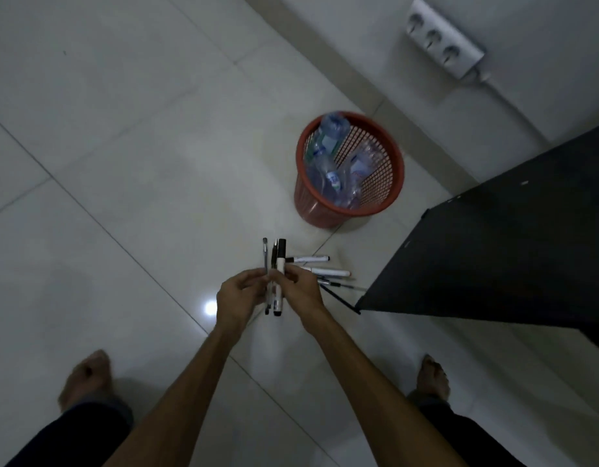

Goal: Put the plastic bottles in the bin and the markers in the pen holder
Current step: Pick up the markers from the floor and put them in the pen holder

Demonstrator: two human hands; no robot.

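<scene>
Both hands are meeting over the floor: the left hand [239,293] and right hand [300,288] are pinching a small bundle of markers [277,278], fingers curled round it from either side, the bundle pointing away from the person. Just beyond the right hand, more markers [320,267] are lying loose on the tiles [123,146] beside a dark table [493,247]. Farther out, the red mesh bin [389,193] is already holding clear, crumpled bottles [328,153], so that half looks done. No pen holder is showing, so the markers are still waiting to be placed.
</scene>
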